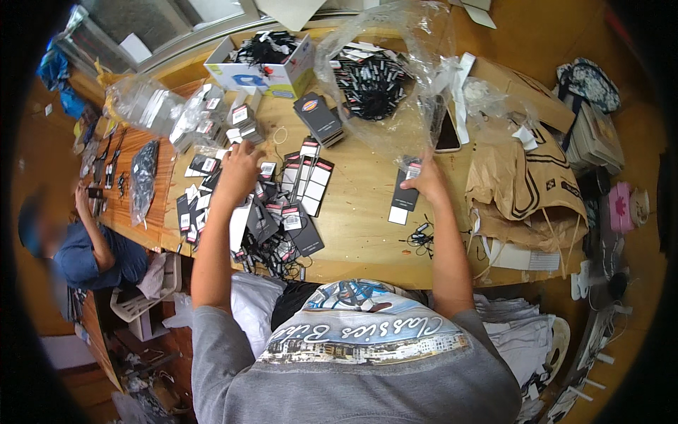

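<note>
Now | white box (282, 74): black cords | clear bag (417, 63): black tags

Honestly a lot here is hard to make out. The left hand (239, 172) covers whatever tags (212, 185) sit under it, so can't say if it's pinching one. The right hand (426, 180) rests on a dark tag (405, 196), fingertips partly hidden behind it. The contents of the clear plastic bag (385, 85) are a dark tangle, too small to sort out. The person (88, 247) at the left is blurred, and the white box (272, 67) hides most of its load.
</note>
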The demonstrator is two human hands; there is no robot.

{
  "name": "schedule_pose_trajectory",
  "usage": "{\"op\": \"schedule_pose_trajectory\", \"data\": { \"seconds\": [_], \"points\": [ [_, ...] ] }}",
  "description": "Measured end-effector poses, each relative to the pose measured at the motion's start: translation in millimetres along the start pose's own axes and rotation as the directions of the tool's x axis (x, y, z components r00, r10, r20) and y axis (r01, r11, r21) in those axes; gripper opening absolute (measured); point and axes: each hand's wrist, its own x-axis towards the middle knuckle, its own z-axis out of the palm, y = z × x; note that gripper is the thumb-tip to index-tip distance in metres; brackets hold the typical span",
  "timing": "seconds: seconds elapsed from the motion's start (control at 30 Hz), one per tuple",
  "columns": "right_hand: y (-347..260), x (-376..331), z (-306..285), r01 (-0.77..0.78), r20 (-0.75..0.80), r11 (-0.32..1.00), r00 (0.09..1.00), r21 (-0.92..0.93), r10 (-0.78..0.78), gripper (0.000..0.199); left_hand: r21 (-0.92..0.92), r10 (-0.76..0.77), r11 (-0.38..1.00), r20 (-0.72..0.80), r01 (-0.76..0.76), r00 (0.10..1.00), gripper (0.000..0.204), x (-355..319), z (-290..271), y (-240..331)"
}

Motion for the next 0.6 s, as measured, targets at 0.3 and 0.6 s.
{"op": "schedule_pose_trajectory", "data": {
  "seconds": [0.3, 0.6],
  "points": [
    [-29, -49, 30, 0.057, 0.025, 0.936, 0.997, 0.347, -0.07, 0.055, -0.688, 0.09, 0.726, 0.06, -0.024, 0.994, 0.044, 22, 87, 155],
    [-30, -91, -24, -0.126, 0.129, 0.868, 0.989, 0.48, 0.072, 0.05, -0.558, 0.144, 0.829, 0.154, -0.034, 0.978, 0.049, 19, 93, 173]
  ]
}}
